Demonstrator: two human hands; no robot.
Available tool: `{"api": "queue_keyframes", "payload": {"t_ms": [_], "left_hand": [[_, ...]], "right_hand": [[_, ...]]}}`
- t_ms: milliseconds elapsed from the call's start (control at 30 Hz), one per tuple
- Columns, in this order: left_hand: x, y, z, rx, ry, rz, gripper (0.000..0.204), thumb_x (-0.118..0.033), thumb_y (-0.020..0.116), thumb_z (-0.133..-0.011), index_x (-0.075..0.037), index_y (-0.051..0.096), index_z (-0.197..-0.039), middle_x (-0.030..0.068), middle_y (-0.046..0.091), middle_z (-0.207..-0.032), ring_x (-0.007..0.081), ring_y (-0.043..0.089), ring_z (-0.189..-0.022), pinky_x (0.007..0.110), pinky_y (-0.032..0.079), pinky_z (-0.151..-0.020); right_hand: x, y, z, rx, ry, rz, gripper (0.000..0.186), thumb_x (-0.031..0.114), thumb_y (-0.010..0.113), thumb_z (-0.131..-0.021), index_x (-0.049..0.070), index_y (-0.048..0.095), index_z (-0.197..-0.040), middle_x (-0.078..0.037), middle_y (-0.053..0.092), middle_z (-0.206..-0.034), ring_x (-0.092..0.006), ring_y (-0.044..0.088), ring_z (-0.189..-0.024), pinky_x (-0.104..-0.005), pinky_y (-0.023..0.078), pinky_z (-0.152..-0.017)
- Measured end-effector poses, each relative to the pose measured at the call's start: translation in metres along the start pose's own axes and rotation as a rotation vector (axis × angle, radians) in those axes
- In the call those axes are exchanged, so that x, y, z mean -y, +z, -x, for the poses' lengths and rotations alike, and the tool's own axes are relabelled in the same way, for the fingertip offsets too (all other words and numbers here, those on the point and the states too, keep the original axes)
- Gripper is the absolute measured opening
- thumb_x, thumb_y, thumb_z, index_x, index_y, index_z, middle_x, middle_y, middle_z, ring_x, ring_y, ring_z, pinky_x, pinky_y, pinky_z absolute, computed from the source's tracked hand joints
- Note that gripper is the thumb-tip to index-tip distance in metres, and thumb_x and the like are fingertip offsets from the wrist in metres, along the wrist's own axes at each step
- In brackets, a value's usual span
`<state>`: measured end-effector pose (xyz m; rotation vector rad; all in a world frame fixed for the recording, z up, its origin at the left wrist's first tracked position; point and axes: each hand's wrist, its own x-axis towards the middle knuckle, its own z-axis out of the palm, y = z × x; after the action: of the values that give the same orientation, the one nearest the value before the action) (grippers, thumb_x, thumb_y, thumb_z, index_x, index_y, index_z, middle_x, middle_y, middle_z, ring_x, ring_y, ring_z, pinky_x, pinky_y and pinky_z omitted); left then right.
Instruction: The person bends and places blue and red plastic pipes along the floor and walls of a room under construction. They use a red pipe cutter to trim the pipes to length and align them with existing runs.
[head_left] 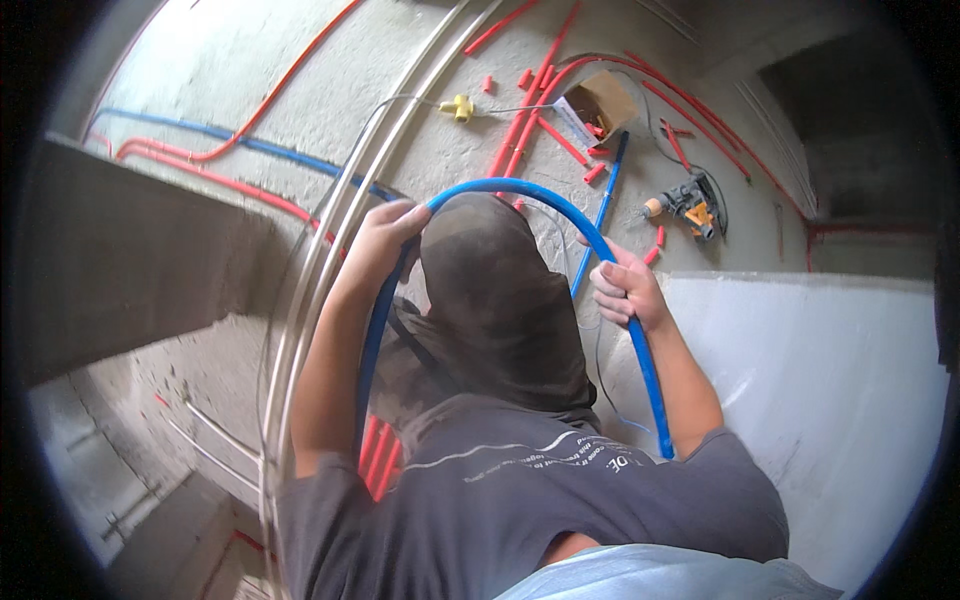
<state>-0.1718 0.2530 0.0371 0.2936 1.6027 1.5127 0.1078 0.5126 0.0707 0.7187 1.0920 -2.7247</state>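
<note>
A blue plastic conduit pipe point(520, 186) arches across in front of me, bent into an upside-down U over my raised dark knee. My left hand point(385, 240) is wrapped round its left side near the top of the bend. Lower on the right side, my right hand point(628, 290) grips the same pipe, with whitish dust on the fingers. The pipe's right end hangs beside my right upper arm; its left leg runs down inside my left forearm, and that end is hidden.
On the concrete floor lie red conduit pipes point(690, 104), short red offcuts, an open cardboard box point(603, 105), a power drill point(690, 206) with a cord and a yellow socket connector point(459, 108). White pipes point(345, 210) run along my left. A pale wall panel point(800, 380) stands at right.
</note>
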Motion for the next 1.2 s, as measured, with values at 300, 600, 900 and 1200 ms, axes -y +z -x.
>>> {"api": "queue_keyframes", "payload": {"t_ms": [300, 600, 900, 1200], "left_hand": [[0.027, 0.017, 0.058, -0.148, -0.021, 0.128, 0.037, -0.038, 0.054, -0.109, -0.006, 0.060, -0.090, -0.0010, 0.049, -0.059, 0.0084, 0.041, -0.045, 0.027, 0.032, -0.040], [0.023, -0.014, 0.059, -0.074, 0.012, 0.046, 0.039, -0.038, 0.056, -0.108, -0.004, 0.062, -0.090, 0.0003, 0.049, -0.055, 0.0102, 0.040, -0.039, 0.027, 0.030, -0.037], [0.068, -0.037, 0.122, -0.349, 0.094, 0.106, 0.040, -0.042, 0.050, -0.111, -0.009, 0.057, -0.090, -0.0016, 0.046, -0.058, 0.0100, 0.041, -0.043, 0.027, 0.032, -0.041], [0.072, -0.089, 0.112, -0.315, 0.028, 0.021, 0.044, -0.045, 0.055, -0.109, -0.007, 0.065, -0.089, -0.0054, 0.052, -0.068, 0.0044, 0.045, -0.055, 0.022, 0.033, -0.050]], "right_hand": [[-0.030, 0.006, -0.032, -0.018, -0.127, 0.000, 0.056, 0.019, 0.059, -0.106, 0.004, 0.037, -0.155, 0.005, 0.041, -0.066, -0.0032, 0.040, -0.042, -0.0198, 0.034, -0.038], [0.019, 0.010, -0.019, 0.038, 0.045, 0.211, 0.065, 0.013, 0.053, -0.105, 0.007, 0.027, -0.164, 0.003, 0.043, -0.065, -0.0040, 0.041, -0.042, -0.0199, 0.035, -0.040], [0.028, 0.040, -0.113, 0.159, -0.018, 0.428, 0.043, 0.012, 0.061, -0.102, 0.002, 0.061, -0.143, 0.000, 0.059, -0.074, -0.0056, 0.050, -0.045, -0.0182, 0.043, -0.038], [0.030, 0.033, -0.125, 0.247, 0.108, 0.416, 0.050, 0.016, 0.066, -0.100, 0.001, 0.055, -0.146, -0.002, 0.057, -0.073, -0.0043, 0.049, -0.045, -0.0203, 0.040, -0.038]]}}
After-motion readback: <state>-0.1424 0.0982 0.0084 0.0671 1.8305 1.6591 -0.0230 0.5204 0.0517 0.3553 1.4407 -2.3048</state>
